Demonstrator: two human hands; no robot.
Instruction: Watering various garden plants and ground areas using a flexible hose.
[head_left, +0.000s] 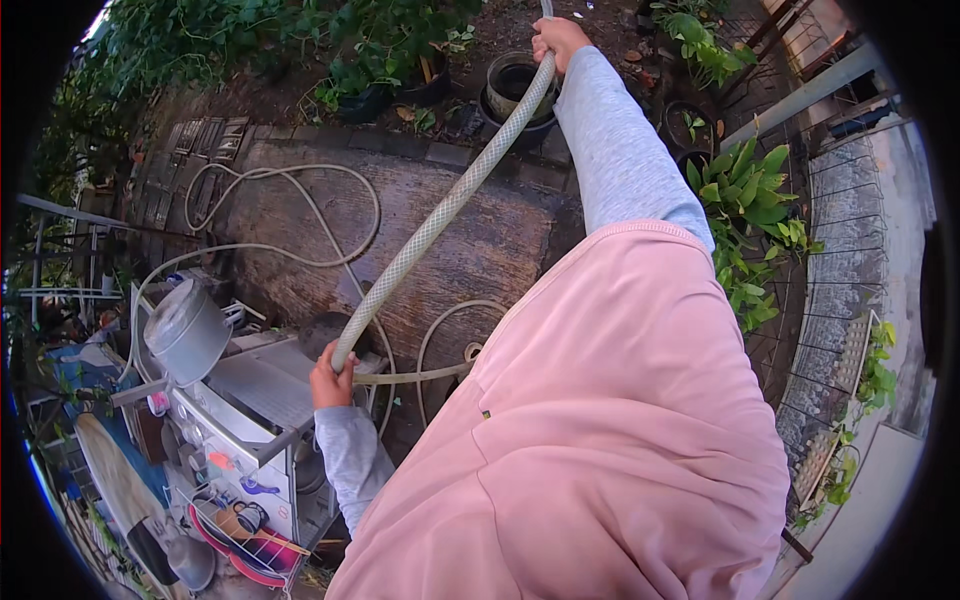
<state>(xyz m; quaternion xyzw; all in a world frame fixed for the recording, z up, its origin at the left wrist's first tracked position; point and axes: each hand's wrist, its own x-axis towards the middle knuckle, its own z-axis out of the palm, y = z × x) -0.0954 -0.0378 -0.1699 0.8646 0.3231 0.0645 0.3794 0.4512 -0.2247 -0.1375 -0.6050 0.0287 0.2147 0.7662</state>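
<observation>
A clear braided garden hose (442, 211) runs diagonally between my two hands, above the wet paving. My right hand (559, 41), at the end of an outstretched arm, grips it near the top of the view; a short length goes on past the fist. Lower down on the left, my left hand (334, 377) is closed around the same hose. From there the hose bends back to the right and goes behind my pink garment (600, 420). More of it lies in loose loops on the wet concrete slab (465, 247).
A metal dish stand (255, 382) with an upturned aluminium pot (187, 332) stands at the left, a wire basket (251, 536) below it. Round pots (517, 82) sit near my right hand. Leafy plants (746, 187) and a wire fence (844, 247) line the right side.
</observation>
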